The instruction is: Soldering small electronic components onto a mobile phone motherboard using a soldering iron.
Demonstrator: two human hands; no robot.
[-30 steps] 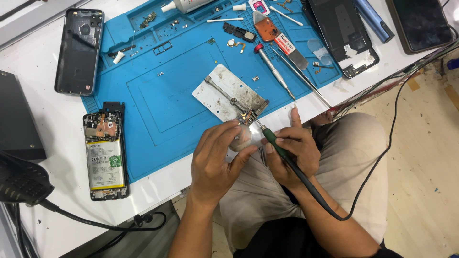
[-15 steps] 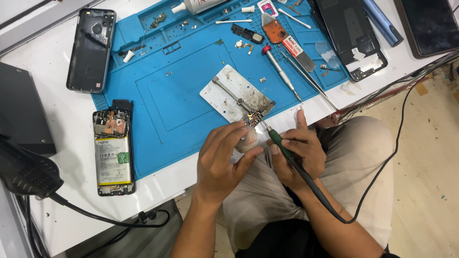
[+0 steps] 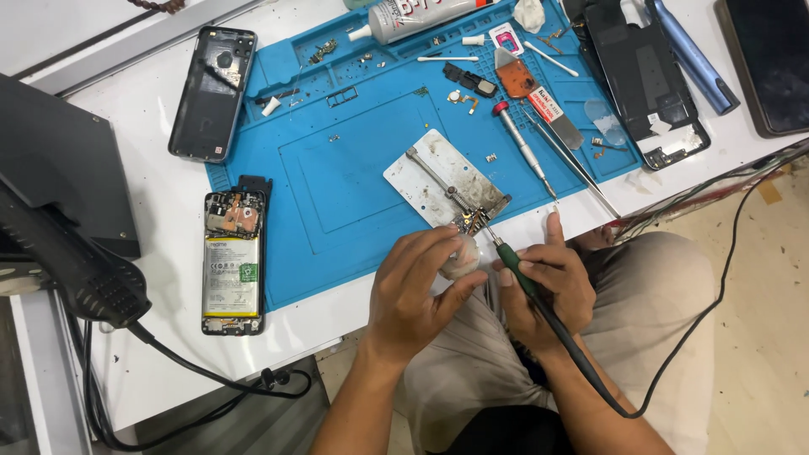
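While your right hand [image 3: 548,282] grips the soldering iron [image 3: 539,291], its tip meets the small board clamped on the metal holder [image 3: 442,181].

Your left hand [image 3: 417,291] curls closed around a small round tin [image 3: 461,257], just beside the iron's tip at the near edge of the blue mat [image 3: 337,185]. That mat's front edge sits close to the tabletop [image 3: 160,160] edge, so room there is tight. An opened phone [image 3: 233,261] lies well apart to the left; the mat's upper trays hold screws and small parts, a screwdriver [image 3: 522,147] and tweezers [image 3: 573,164] to the right.
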